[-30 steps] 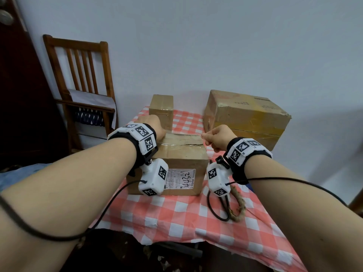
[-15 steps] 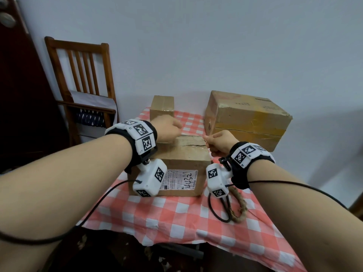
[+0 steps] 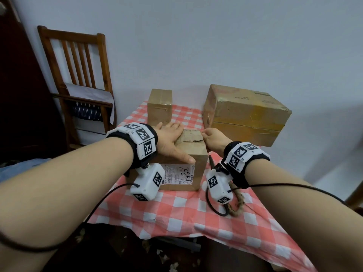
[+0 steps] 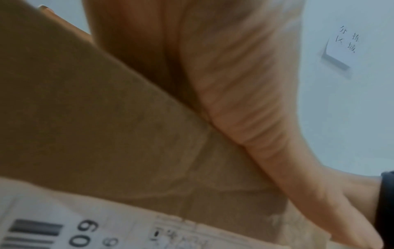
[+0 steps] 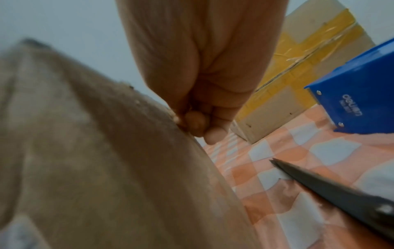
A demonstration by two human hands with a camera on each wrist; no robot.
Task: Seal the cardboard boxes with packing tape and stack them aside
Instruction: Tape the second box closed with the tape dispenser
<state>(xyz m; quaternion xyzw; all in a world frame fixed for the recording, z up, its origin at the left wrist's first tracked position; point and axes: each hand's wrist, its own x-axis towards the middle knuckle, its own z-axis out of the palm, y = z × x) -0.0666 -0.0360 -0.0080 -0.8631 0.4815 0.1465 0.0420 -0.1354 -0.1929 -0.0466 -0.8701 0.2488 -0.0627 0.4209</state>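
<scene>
A cardboard box [image 3: 191, 154] with a white shipping label on its front stands mid-table, its top seam cracked. My left hand [image 3: 170, 143] lies flat on the box top with straight fingers, the thumb along the front top edge; the left wrist view shows the palm [image 4: 234, 84] against the cardboard [image 4: 106, 118]. My right hand [image 3: 213, 139] is curled at the box's right top edge. Its fingertips [image 5: 195, 124] pinch a thin, barely visible strip of clear tape against the box's edge [image 5: 106, 160].
A small box [image 3: 160, 107] stands behind and a large taped box [image 3: 245, 116] at back right. Scissors [image 5: 341, 193] and a blue tape dispenser [image 5: 358, 101] lie right of the box on the checked cloth [image 3: 176, 213]. A rope coil [image 3: 238, 201] sits under my right wrist. A wooden chair [image 3: 78, 75] stands left.
My left hand has moved from the box's rear left corner and now lies spread flat across its top. The right hand stays pinching at the right edge.
</scene>
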